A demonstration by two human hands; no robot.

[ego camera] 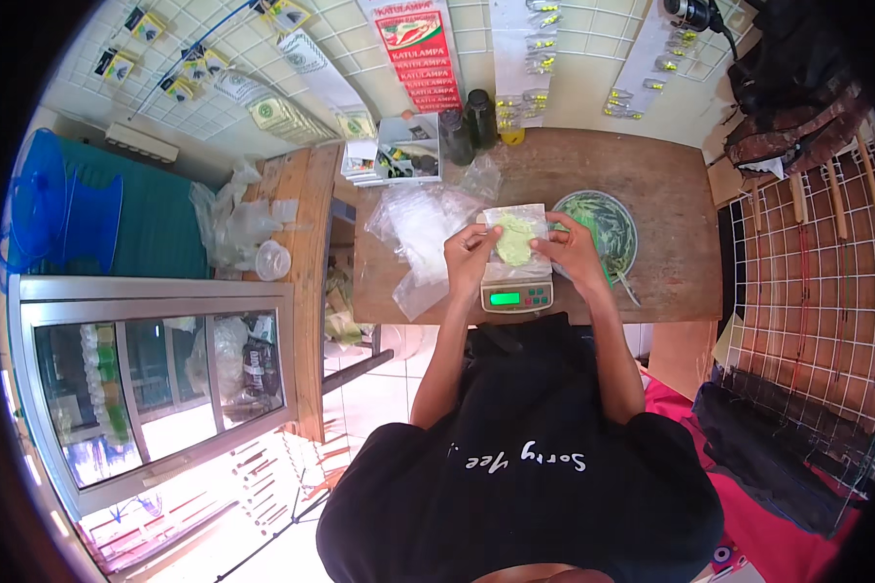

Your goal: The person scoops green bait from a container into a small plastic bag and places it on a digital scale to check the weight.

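Observation:
A flattened lump of pale green paste (515,240) lies in a clear plastic sheet or bag on a digital kitchen scale (516,297), whose display glows green. My left hand (472,251) pinches the plastic at its left edge. Opposite it, my right hand (572,248) grips the plastic on the right, fingertips beside the paste. Just beyond my right wrist sits a round bowl (631,218) smeared with green paste. A utensil handle (628,288) leans out over the bowl's near rim. Whether the plastic is a bag or a flat sheet, I cannot tell.
A pile of clear plastic bags (423,226) spreads left of the scale on the wooden table (671,182). At the back stand a white divided box (408,149) and dark jars (480,120). A glass display case (153,386) is at far left; a wire rack (809,270) borders the right.

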